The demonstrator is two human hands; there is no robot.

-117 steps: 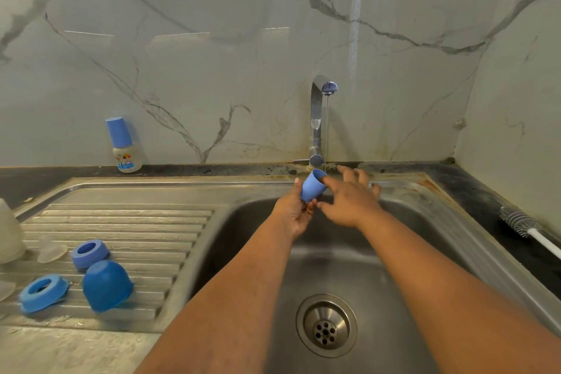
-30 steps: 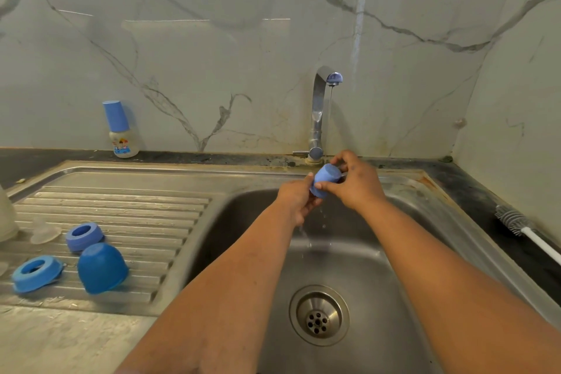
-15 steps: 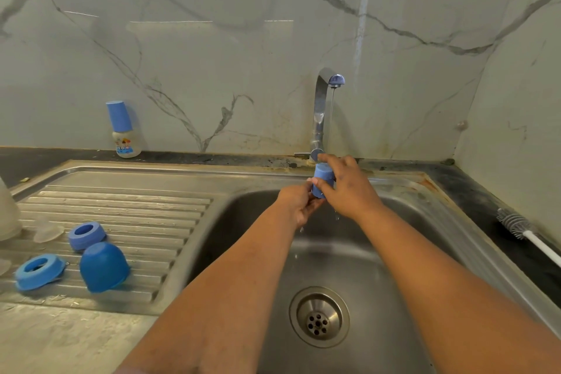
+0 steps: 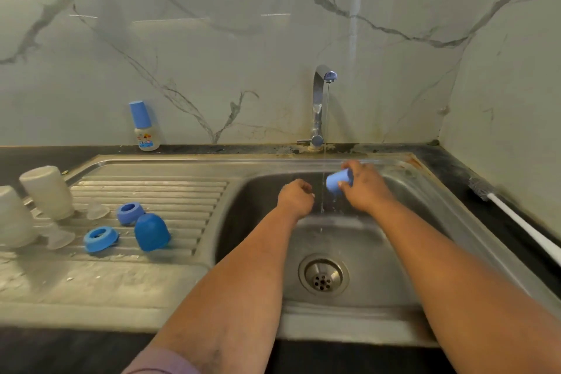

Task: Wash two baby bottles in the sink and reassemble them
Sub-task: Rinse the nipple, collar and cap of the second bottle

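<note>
My right hand [image 4: 365,190] grips a small blue cap [image 4: 337,181] on its side under the thin stream from the tap [image 4: 318,103]. Just left of the water, my left hand [image 4: 296,196] is curled and holds nothing. On the drainboard [image 4: 151,188] stand two upside-down bottle bodies [image 4: 47,191] [image 4: 13,217], with two clear teats [image 4: 97,211] [image 4: 59,237], two blue collar rings [image 4: 130,212] [image 4: 100,238] and a larger blue dome cap [image 4: 151,231] beside them. A small bottle with a blue cap [image 4: 144,127] stands assembled against the back wall.
The steel sink basin [image 4: 364,246] has its drain [image 4: 323,275] below my arms. A bottle brush [image 4: 516,215] lies on the dark counter at the right, its bristle end toward the corner wall.
My left hand has let go of the blue cap and drawn away to the left. My right hand now holds the cap alone, tipped sideways under the water.
</note>
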